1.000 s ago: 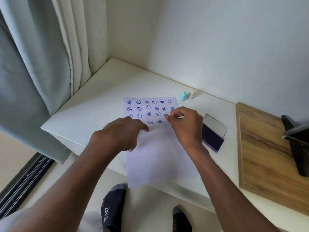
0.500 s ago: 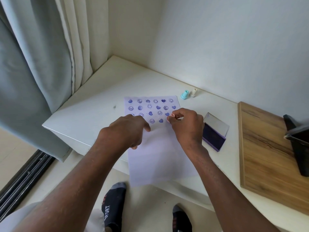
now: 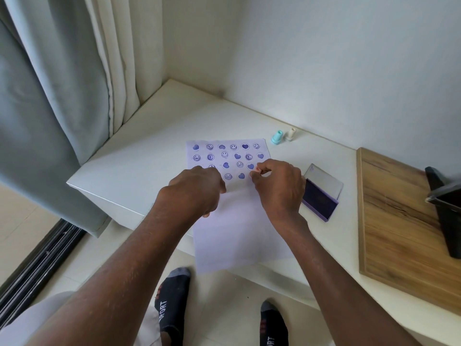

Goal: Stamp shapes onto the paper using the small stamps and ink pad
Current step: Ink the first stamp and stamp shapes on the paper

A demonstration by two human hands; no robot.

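Note:
A white sheet of paper [image 3: 239,228] lies on the white table, its near end hanging over the edge. Rows of purple hearts and smiley faces fill its far part. My right hand [image 3: 279,188] pinches a small pale stamp [image 3: 257,171] by its top and holds it on the paper at the right end of the fourth row. My left hand [image 3: 197,188] rests palm down on the sheet, fingers curled, holding it flat. The purple ink pad [image 3: 319,199] lies open just right of my right hand, lid tilted up.
A teal stamp [image 3: 277,137] and a cream stamp [image 3: 290,134] stand beyond the paper near the wall. A wooden board [image 3: 394,221] covers the table's right side with a black container [image 3: 446,211] on it. Curtains hang at the left. Socked feet show below.
Both hands have stayed almost in place on the paper; my right hand still presses the stamp at the row's right end. The view has shifted slightly.

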